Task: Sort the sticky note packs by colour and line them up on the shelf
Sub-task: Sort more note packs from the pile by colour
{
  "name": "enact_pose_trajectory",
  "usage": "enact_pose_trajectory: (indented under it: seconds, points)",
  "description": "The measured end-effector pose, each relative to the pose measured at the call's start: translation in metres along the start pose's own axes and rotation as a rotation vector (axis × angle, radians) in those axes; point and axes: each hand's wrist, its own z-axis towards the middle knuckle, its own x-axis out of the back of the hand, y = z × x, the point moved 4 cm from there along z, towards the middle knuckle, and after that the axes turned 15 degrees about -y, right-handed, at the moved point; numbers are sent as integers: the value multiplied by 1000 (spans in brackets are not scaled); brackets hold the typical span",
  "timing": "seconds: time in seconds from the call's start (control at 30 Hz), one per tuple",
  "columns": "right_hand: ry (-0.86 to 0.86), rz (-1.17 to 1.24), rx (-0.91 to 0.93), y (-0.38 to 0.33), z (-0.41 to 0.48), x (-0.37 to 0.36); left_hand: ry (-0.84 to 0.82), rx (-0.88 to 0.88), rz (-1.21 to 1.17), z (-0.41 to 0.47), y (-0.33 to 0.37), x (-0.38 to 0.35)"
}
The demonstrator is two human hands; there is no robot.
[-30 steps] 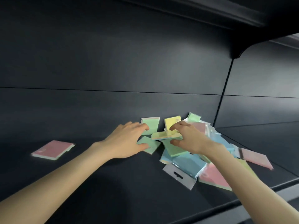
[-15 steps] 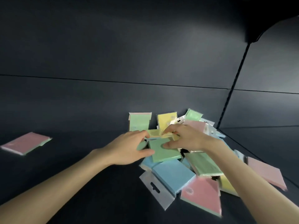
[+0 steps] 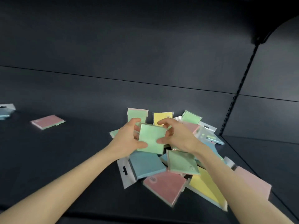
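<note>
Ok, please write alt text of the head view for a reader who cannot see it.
The left hand and right hand grip one green pack above a pile of coloured packs on a dark shelf; a pink pack lies apart at left.

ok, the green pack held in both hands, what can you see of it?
The green pack is a pale green square pad in glossy clear wrap, face toward the camera, slightly tilted, held over the pile. The left hand grips its left edge, the right hand its right edge, thumbs on the face. No print shows.
</note>
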Motion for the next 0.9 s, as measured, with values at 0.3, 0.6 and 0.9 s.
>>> enact_pose_trajectory:
  seconds: [0.3,0.6,0.9]
  points:
    - [-42,135,56,6,-35,14,-154,-50,-60,-6,23,-20]
    - [12,142,40,19,-49,8,-383,258,453,-24,-1,-19]
    - [160,278,195,-20,-49,17,8,121,107,-57,11,9]
